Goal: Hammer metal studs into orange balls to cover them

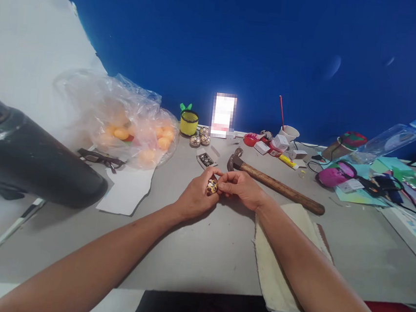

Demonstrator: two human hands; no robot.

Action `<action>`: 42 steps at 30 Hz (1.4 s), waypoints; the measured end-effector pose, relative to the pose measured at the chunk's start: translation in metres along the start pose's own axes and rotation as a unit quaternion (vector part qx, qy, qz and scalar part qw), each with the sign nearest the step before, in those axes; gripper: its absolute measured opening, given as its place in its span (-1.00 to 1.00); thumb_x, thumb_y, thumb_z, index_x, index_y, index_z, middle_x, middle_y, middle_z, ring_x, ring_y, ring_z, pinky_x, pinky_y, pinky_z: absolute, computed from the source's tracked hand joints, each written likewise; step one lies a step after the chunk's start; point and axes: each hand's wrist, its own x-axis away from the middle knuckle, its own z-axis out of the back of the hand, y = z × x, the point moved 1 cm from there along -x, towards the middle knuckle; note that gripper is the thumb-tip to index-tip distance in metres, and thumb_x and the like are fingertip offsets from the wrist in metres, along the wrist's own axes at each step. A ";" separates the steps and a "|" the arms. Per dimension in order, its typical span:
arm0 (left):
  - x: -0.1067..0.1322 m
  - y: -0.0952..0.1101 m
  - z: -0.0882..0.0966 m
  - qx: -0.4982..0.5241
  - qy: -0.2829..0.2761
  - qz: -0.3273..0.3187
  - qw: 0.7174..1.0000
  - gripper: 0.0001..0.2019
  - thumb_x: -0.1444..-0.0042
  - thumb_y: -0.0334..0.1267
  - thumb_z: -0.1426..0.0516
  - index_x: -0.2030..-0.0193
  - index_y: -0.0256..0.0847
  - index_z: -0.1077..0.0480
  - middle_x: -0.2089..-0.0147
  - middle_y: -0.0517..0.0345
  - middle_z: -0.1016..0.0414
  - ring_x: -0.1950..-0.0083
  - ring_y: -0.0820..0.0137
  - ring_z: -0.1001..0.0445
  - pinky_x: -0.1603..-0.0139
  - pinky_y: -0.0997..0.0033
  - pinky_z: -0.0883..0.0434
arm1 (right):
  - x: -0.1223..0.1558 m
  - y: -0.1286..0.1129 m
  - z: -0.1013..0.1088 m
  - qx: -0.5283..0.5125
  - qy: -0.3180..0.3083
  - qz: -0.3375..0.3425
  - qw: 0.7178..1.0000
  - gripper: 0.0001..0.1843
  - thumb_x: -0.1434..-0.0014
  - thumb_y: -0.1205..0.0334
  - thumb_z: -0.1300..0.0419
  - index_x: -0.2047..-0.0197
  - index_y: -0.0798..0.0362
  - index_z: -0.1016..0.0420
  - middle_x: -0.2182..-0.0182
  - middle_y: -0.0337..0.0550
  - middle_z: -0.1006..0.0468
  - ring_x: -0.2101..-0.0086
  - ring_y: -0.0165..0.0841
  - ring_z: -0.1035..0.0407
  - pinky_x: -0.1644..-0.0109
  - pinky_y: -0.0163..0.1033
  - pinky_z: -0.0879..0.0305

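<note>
My left hand (199, 194) is closed around a small yellow-orange ball (212, 187) dotted with dark and shiny round studs. Close against the ball's right side, my right hand (239, 188) has thumb and forefinger pinched together. Whatever lies between those fingertips is too small to make out. Just beyond my hands sits a small open box (206, 161) of shiny dark metal bits. A claw hammer (279, 181) with a wooden handle lies to the right, its head near my right fingers. Several silver-studded balls (195, 140) rest farther back.
A clear plastic bag (137, 129) of orange balls stands left, behind white paper (127, 192) and dark glasses (101, 158). A large dark cylinder (35, 154) leans in at far left. Under my right forearm lies a cream cloth (274, 265). A clear bottle (389, 144) and clutter line the right.
</note>
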 end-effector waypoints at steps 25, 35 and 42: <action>0.001 -0.005 -0.002 -0.080 0.094 -0.098 0.987 -0.61 -0.19 -0.27 -0.14 -0.17 -0.15 -0.33 0.04 0.07 -0.64 0.16 0.34 -0.60 0.10 0.35 -0.50 | 0.005 -0.004 -0.019 0.095 0.041 0.065 0.992 -0.70 -0.06 0.03 -0.38 0.40 0.04 -0.41 0.56 -0.32 -0.48 0.58 -0.43 -0.42 0.50 -0.32 -0.41; 0.003 -0.002 -0.007 -0.012 0.095 -0.046 0.994 -0.63 -0.15 -0.24 -0.20 -0.11 -0.15 -0.35 0.21 0.21 -0.58 0.30 0.42 -0.52 0.22 0.43 -0.46 | 0.003 0.000 -0.012 0.036 0.006 0.054 0.998 -0.54 -0.01 -0.12 -0.47 0.38 0.07 -0.43 0.56 -0.29 -0.49 0.58 -0.44 -0.40 0.48 -0.32 -0.41; 0.004 0.003 -0.008 0.018 0.093 -0.026 0.995 -0.63 -0.11 -0.33 -0.18 -0.09 -0.14 -0.37 0.15 0.21 -0.59 0.28 0.44 -0.51 0.22 0.45 -0.45 | 0.005 -0.007 -0.018 -0.011 0.016 0.036 0.999 -0.60 0.05 -0.02 -0.49 0.38 0.04 -0.44 0.58 -0.34 -0.43 0.59 -0.47 -0.31 0.51 -0.31 -0.41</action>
